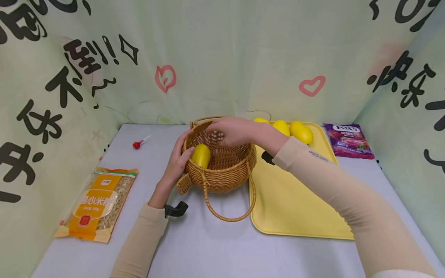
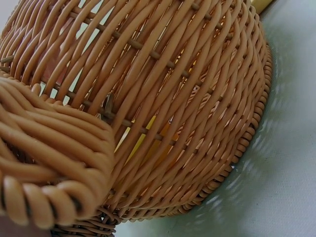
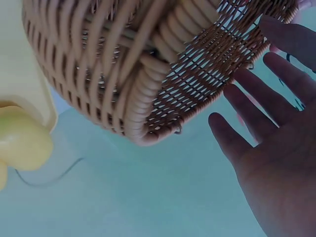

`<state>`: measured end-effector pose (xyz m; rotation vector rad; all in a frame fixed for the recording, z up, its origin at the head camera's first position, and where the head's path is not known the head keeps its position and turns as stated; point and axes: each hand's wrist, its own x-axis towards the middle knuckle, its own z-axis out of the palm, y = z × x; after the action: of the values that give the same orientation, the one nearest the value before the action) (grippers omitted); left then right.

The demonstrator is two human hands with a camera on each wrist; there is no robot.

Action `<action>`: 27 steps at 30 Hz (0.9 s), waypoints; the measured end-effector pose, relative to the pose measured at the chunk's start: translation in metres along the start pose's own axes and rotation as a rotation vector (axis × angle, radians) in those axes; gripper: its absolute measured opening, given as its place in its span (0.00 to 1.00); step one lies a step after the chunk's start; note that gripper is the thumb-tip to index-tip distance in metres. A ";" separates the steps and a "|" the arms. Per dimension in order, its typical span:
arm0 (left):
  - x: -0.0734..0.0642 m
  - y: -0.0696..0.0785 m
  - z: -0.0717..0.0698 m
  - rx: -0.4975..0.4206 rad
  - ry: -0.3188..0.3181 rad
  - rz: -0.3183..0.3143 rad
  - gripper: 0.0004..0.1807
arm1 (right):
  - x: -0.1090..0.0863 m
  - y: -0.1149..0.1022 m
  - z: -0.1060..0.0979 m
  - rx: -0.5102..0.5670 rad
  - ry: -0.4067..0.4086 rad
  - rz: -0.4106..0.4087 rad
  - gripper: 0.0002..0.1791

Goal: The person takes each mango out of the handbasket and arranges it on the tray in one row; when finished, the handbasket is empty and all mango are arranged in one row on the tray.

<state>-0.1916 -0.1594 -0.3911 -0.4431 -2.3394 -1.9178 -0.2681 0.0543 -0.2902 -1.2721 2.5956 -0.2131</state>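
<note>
A brown wicker basket (image 1: 222,178) stands upright on the table, its looped handle hanging over the near side. One smooth yellow fruit (image 1: 201,156), oval like a lemon, lies inside against the left wall. At the basket's left rim my left hand (image 1: 178,160) grips the edge, thumb on the rim. Above the basket's opening, my right hand (image 1: 234,131) reaches in from the right with nothing held. Its fingers (image 3: 256,98) are spread and relaxed in the right wrist view. Through the weave, the left wrist view shows some yellow.
Several more yellow fruits (image 1: 301,132) sit at the back of a yellow tray (image 1: 299,200) on the right. A purple candy bag (image 1: 349,141) lies beyond it. To the left are a red lollipop (image 1: 136,145) and an orange food packet (image 1: 99,204).
</note>
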 end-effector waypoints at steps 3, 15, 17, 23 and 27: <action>0.000 0.000 0.000 0.005 -0.003 0.001 0.33 | 0.007 -0.001 -0.001 -0.006 -0.013 -0.022 0.27; 0.001 -0.002 0.001 -0.017 -0.002 0.002 0.32 | 0.030 -0.001 0.000 0.004 -0.074 -0.016 0.27; 0.001 -0.003 0.001 -0.021 -0.002 0.001 0.32 | 0.033 0.000 0.002 -0.004 -0.087 -0.009 0.26; 0.002 -0.002 0.001 -0.019 -0.006 0.004 0.33 | 0.041 0.002 0.006 -0.042 -0.110 -0.004 0.24; 0.003 -0.002 -0.001 -0.006 0.000 0.011 0.33 | 0.046 0.000 0.005 -0.060 -0.139 -0.009 0.23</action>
<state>-0.1953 -0.1599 -0.3920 -0.4551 -2.3276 -1.9203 -0.2939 0.0177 -0.3023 -1.2710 2.4968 -0.0465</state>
